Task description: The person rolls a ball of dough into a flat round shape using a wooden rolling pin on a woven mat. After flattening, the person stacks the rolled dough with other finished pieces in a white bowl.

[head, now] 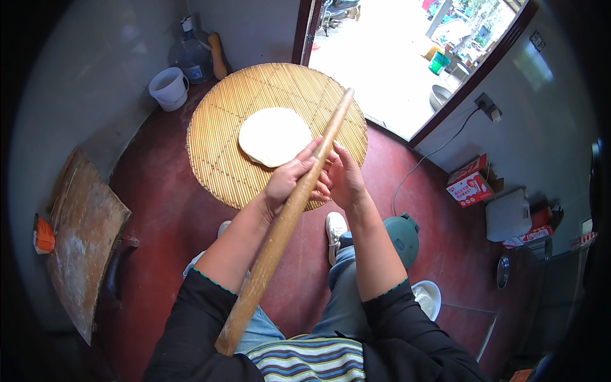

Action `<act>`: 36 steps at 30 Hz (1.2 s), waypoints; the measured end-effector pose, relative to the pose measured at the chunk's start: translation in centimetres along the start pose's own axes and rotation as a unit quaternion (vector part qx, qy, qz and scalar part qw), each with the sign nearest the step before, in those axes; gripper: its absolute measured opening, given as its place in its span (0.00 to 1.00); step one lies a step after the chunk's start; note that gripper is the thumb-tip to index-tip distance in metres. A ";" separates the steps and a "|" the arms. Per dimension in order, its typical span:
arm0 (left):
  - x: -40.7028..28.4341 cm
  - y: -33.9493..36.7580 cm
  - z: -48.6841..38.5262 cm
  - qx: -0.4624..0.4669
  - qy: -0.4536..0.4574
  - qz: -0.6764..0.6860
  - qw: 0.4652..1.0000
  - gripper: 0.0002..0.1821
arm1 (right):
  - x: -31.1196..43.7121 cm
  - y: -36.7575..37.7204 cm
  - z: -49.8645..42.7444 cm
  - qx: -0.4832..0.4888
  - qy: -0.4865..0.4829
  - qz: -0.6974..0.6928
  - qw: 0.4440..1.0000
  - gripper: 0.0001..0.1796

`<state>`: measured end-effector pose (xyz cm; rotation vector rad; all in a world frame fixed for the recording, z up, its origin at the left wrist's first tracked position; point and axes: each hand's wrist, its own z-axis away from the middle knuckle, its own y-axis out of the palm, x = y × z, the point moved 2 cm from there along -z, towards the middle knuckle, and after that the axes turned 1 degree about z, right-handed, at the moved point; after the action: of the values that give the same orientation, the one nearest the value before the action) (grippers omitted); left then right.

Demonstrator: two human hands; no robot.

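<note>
My left hand (pixel 289 180) is wrapped around a long wooden rolling pin (pixel 285 224). The pin slants from beside my left upper arm up to the far right, its far end over a round mat of bound reed or straw stalks (pixel 215 153). Close beside the pin is my right hand (pixel 347 177), palm turned toward it and thumb apart from the curved fingers; it grips nothing that I can see. Its fingertips are near those of my left hand, and whether they touch is unclear. A flat round of pale dough (pixel 274 136) lies on the mat, just beyond my left hand.
A floured wooden board (pixel 81 243) leans at the left. White bucket (pixel 169 89) and large water bottle (pixel 193 59) stand by the back wall. Right of my legs are a green round lid (pixel 402 241) and a white bowl (pixel 433 296) holding something white. Cartons (pixel 472 184) line the right wall.
</note>
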<state>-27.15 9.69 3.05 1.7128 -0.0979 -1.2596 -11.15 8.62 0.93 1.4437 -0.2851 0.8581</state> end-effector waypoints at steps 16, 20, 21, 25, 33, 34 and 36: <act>2.4 2.4 -0.8 0.073 0.009 -0.002 0.997 0.30 | 3.1 -5.6 -0.1 -0.168 -0.176 -0.224 0.944 0.18; -0.1 1.7 0.3 0.000 0.164 -0.165 0.973 0.34 | 1.9 -3.0 -0.3 0.005 -0.150 -0.237 0.960 0.15; -1.2 2.0 0.5 -0.029 0.173 -0.146 0.974 0.33 | 2.0 -1.8 -0.4 0.001 -0.156 -0.299 0.941 0.11; -4.3 -2.6 0.8 -0.152 0.252 -0.079 0.952 0.25 | -0.1 1.9 -0.2 0.079 -0.157 -0.189 0.966 0.14; -6.5 -8.2 1.9 -0.136 0.285 0.267 0.910 0.13 | -2.6 6.8 0.5 0.179 -0.034 -0.008 0.983 0.29; -6.5 -8.6 2.0 -0.133 0.273 0.267 0.914 0.13 | -2.8 7.5 0.6 0.180 -0.008 -0.037 0.983 0.30; -6.3 -8.7 1.9 -0.173 0.261 0.221 0.923 0.14 | -2.8 7.8 0.5 0.223 0.014 -0.015 0.975 0.39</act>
<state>-35.46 16.59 1.11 1.5455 0.0520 -0.4319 -18.08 6.46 4.99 1.8439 -0.0483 0.9563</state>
